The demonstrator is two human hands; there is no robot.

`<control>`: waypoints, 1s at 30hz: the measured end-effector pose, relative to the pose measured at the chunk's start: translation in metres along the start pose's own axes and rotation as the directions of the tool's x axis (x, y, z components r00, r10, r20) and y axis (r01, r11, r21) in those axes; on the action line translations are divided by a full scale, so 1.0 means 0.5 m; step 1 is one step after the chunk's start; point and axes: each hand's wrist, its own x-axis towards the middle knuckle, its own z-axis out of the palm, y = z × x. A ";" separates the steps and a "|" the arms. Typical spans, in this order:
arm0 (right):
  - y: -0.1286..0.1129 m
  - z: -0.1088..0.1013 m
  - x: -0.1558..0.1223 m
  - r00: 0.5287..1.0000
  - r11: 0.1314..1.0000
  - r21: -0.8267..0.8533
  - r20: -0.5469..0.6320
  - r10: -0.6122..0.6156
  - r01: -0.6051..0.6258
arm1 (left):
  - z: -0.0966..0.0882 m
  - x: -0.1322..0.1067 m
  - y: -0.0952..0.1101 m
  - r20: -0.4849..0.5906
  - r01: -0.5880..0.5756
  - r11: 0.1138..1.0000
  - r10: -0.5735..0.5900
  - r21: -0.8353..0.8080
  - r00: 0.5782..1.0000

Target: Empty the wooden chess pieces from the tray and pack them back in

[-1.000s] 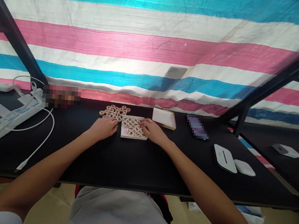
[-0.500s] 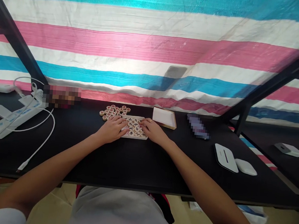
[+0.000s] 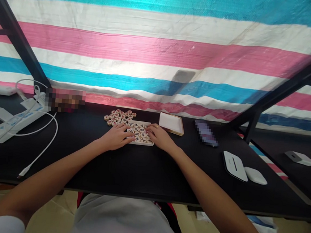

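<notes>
A small pale wooden box (image 3: 150,143) lies on the black table (image 3: 129,168), filled with round wooden chess pieces (image 3: 140,129) marked in black and red. My left hand (image 3: 116,136) rests over the box's left side, fingers bent down onto the pieces. My right hand (image 3: 160,136), a ring on one finger, covers the box's right side with its fingertips on the pieces. What the fingertips pinch, if anything, is hidden. A loose heap of several more pieces (image 3: 119,116) lies just behind and left of the box.
The box's lid (image 3: 171,123) lies behind my right hand. A blurred flat object (image 3: 206,133) and two white devices (image 3: 234,164) (image 3: 255,175) sit to the right. A white power strip (image 3: 13,120) with cables (image 3: 43,141) lies left. A striped tarp (image 3: 161,51) hangs behind.
My left hand moved right from the table beside the box onto the box's left side. My right hand stayed on the box's right side.
</notes>
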 end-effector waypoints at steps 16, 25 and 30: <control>0.003 0.002 0.001 1.000 1.000 0.010 -0.003 -0.004 0.004 | 0.007 0.002 -0.011 0.061 -0.056 0.997 0.053 0.045 0.997; 0.001 0.000 0.001 1.000 1.000 0.006 0.007 0.004 -0.004 | -0.008 0.001 -0.009 0.054 -0.045 0.998 0.047 -0.049 0.997; 0.001 0.000 0.001 1.000 1.000 0.001 0.012 0.011 -0.011 | -0.028 -0.004 -0.018 0.034 -0.086 0.996 0.085 0.024 0.996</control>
